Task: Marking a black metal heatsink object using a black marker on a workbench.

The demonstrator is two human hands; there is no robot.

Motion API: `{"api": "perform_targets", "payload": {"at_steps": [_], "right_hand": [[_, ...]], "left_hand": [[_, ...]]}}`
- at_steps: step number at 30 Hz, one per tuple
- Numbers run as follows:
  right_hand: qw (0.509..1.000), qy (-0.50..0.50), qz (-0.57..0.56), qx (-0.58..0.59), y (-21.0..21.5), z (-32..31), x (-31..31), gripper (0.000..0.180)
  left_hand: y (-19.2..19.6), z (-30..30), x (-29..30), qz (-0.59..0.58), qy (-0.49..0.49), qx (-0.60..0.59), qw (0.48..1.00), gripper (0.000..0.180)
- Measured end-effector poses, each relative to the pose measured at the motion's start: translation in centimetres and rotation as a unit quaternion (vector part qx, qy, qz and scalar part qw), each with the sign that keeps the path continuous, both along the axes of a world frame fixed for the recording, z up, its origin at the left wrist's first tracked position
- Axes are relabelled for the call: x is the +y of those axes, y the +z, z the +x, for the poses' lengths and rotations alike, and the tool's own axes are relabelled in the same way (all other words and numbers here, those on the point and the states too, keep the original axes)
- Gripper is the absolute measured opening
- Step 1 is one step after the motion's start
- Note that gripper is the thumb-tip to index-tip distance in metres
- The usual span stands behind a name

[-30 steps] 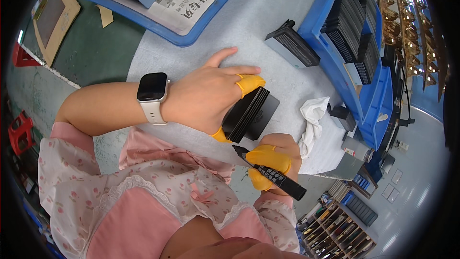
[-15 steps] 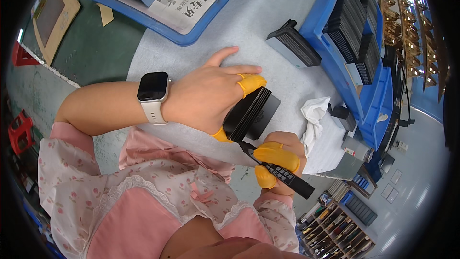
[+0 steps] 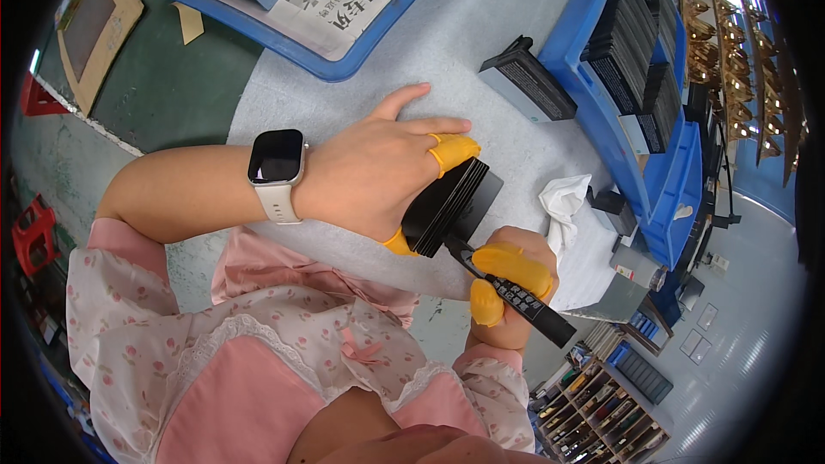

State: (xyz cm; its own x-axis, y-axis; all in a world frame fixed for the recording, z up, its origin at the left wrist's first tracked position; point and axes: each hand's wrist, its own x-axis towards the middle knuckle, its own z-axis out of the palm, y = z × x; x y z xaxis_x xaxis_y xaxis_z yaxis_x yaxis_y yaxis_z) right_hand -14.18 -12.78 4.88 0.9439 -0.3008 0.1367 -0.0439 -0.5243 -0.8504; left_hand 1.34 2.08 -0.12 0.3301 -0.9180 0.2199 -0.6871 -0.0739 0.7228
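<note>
My left hand, with yellow finger cots, grips a stack of thin black plates on the white cloth-covered table. Its thumb and a cotted finger press the stack from opposite sides, while two other fingers stretch out. A dark grey flat piece shows beside the stack, partly hidden by it. In my right hand, also with yellow cots, is a black pen-like tool with white lettering. Its thin front end is at the stack's near right corner; whether it touches the edges I cannot tell.
Farther right, a block of black plates stands beside a blue bin filled with similar stacks. A white cloth and a clear jar lie toward the right edge. At the far left is a blue tray lined with newspaper.
My right hand and the black tool have shifted a little to the right along the stack's end. My left hand and the stack have barely moved.
</note>
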Motion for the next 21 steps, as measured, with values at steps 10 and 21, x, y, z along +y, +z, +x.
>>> {"api": "perform_targets", "payload": {"at_steps": [10,21], "right_hand": [[1.0,-0.002,0.021,0.0,0.1,0.5,-1.2,0.031],[0.993,0.022,0.092,-0.064,-0.4,2.0,-1.4,0.04]], "left_hand": [[-0.1,-0.1,0.0,0.003,-0.009,-0.021,1.0,0.078],[-0.1,-0.1,0.0,0.004,-0.015,-0.067,0.998,0.075]]}}
